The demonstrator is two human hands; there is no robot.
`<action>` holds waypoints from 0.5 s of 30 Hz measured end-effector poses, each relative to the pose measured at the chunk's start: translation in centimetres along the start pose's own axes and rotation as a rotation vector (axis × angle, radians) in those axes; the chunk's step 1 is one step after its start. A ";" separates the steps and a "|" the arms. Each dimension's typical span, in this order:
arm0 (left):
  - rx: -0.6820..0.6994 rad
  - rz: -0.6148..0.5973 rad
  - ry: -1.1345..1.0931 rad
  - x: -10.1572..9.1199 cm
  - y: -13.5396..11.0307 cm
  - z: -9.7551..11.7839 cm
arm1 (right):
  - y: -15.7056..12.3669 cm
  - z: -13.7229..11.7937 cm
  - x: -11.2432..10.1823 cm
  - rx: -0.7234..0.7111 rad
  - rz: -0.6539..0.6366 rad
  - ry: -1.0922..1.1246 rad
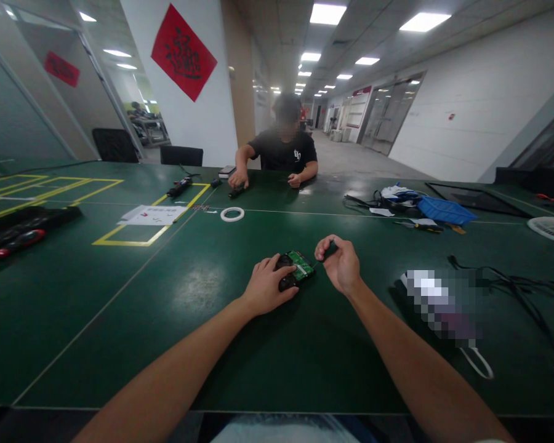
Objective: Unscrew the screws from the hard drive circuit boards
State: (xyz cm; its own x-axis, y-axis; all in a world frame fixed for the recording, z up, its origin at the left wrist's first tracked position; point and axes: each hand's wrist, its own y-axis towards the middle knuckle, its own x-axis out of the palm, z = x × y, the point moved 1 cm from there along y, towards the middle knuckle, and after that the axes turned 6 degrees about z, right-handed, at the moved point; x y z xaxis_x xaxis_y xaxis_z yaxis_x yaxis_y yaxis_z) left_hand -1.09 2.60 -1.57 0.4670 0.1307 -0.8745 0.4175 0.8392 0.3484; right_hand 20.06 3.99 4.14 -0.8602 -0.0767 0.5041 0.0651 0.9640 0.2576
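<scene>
A hard drive (303,263) with its green circuit board facing up lies on the green table. My left hand (270,286) rests over its left side, fingers and thumb gripping it against the tabletop. Just right of the drive, my right hand (341,264) is closed around a small dark screwdriver (331,248). Its thin shaft points down toward the board's right edge; whether the tip touches is too small to tell. Part of the drive is hidden under my left fingers.
Across the table a person (284,144) handles a dark object. A tape roll (232,214) and paper sheet (154,215) lie ahead left. A blue tray (445,210) with tools stands back right; a blurred white object (436,301) and black cables (517,283) lie right.
</scene>
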 end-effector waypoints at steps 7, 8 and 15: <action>0.009 0.012 0.004 0.1 0.0 -0.1 | 0.1 0.6 -0.1 0.005 -0.017 0.010; 0.012 0.012 0.005 0.1 0.0 -0.1 | 0.1 0.6 -0.1 0.006 -0.015 0.008; 0.017 0.026 0.007 0.1 0.0 0.0 | 0.2 0.7 0.2 -0.006 -0.010 -0.027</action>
State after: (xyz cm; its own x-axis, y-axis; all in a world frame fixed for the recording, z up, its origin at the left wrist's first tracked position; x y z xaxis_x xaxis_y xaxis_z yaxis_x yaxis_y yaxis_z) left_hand -1.07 2.61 -1.66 0.4726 0.1561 -0.8673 0.4187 0.8262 0.3768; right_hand 19.59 4.39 3.72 -0.8743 -0.0796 0.4788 0.0592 0.9616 0.2679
